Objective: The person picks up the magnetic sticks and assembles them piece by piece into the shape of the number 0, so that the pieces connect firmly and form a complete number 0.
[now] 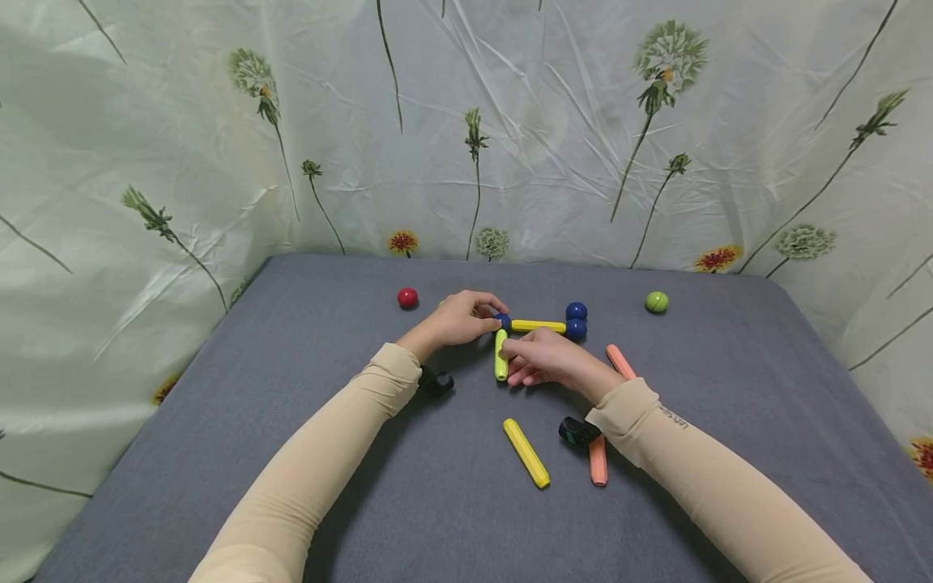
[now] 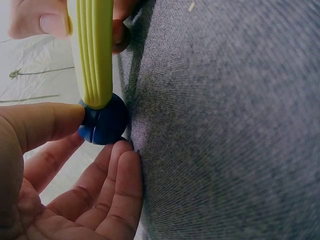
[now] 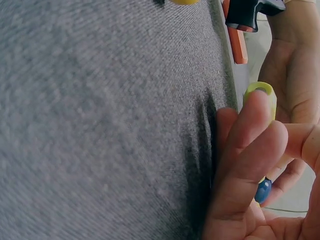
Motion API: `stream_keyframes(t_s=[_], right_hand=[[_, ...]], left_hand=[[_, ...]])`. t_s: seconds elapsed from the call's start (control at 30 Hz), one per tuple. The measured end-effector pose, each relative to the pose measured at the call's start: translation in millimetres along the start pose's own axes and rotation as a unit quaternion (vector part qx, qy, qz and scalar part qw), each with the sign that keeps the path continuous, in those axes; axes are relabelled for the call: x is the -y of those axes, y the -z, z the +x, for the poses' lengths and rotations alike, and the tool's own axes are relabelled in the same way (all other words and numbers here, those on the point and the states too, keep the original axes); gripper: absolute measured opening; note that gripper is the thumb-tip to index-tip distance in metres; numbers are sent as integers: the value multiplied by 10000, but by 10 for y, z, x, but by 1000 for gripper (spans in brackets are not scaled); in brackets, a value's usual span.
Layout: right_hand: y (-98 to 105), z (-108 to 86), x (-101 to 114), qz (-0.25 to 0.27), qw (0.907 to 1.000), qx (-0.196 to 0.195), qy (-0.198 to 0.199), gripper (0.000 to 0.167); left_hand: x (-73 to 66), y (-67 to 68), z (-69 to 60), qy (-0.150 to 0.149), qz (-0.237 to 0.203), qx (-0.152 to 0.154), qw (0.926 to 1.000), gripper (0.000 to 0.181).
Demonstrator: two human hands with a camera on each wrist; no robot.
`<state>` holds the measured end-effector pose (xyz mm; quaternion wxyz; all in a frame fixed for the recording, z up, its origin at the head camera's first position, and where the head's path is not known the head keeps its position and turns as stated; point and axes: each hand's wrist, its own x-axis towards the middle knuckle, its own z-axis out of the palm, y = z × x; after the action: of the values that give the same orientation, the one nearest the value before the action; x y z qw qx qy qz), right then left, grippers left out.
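Note:
In the head view my left hand pinches a dark blue ball between thumb and fingers. A yellow-green ridged rod points from this ball toward me. My right hand grips that rod from the right side. The left wrist view shows the rod with its end against the grooved blue ball. A yellow rod runs rightward from the same ball to another blue ball. In the right wrist view, fingers partly cover the rod.
A third blue ball sits just behind the right-hand one. A red ball lies to the left, a green ball to the right. Nearer me are a loose yellow rod and orange rods, partly hidden by my right arm.

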<state>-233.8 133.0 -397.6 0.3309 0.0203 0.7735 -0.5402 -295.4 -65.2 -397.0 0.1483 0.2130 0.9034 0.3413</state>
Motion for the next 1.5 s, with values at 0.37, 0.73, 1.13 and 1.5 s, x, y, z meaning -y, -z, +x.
stream_keyframes(t_s=[0.37,0.73,1.13,1.5], right_hand=[[4,20,-15,-14,9999,40,101,34],[31,12,-36,-55,9997,152,170,27],[42,31,-69,-15,9996,189,185,33],[59,27,-95,-22,9992,270,284,28]], left_hand=[[-18,5,-21,13,1,1,10000,27],[-102,84,-127,-190,290,108,9993,39],[-75,587,-413,-105,189,-467,9987,34],[176,742,-511,94,477,-930,9945,35]])
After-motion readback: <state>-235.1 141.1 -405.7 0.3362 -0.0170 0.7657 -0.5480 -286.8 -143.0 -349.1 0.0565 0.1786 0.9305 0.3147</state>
